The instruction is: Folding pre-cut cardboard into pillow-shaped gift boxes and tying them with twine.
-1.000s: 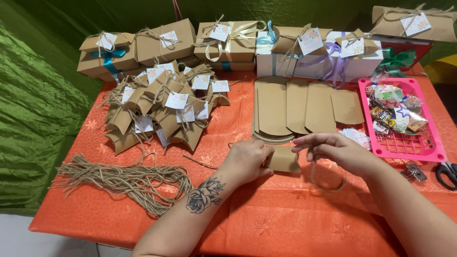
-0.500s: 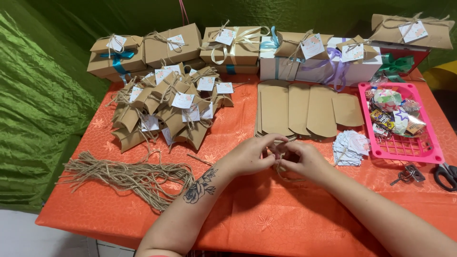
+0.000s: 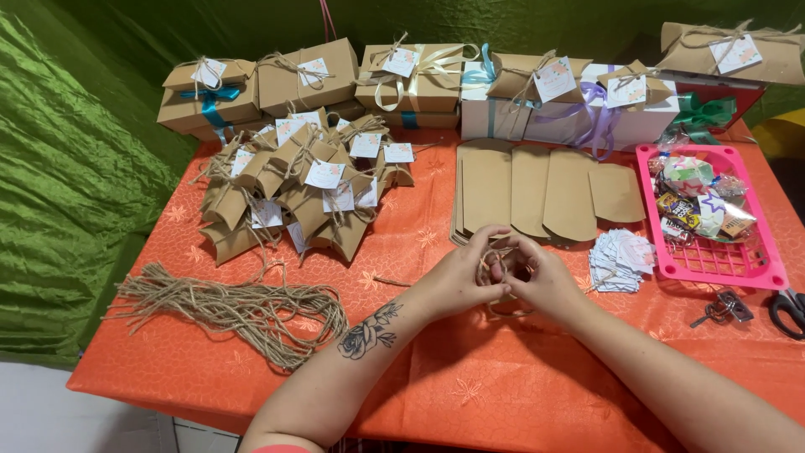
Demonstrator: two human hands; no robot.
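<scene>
Both hands meet mid-bench, fingers bunched together. Left hand point(image 3: 464, 277) and right hand point(image 3: 541, 275) each have a narrow grip pinched on a short piece of tan jute twine point(image 3: 495, 262), which sits right between the fingertips w/ a loop of it hanging under the hands onto the orange patterned tablecloth point(image 3: 470, 369) covering the bench. Can't tell if there's a small box tucked under the fingers, it's hidden.

Just beyond the grip: a fanned stack of flat brown kraft card box blanks point(image 3: 537, 189). Just right of the grip, a little pile of white paper tags point(image 3: 619, 258), and further right a pink plastic basket tray point(image 3: 729, 264) w/ wrapped candies in it. Past that, a small metal keyring bunch point(image 3: 721, 307) and black-handled scissors point(image 3: 788, 309) at the edge.

Well left of the grip, a loose bundle of cut jute strings point(image 3: 239, 306). Up-left, a heap of finished kraft pillow boxes tied w/ twine and tags point(image 3: 293, 197). Far side of the bench: a row of bigger kraft and white gift boxes w/ ribbons point(image 3: 436, 88). Green shiny fabric point(image 3: 67, 168) as backdrop.
</scene>
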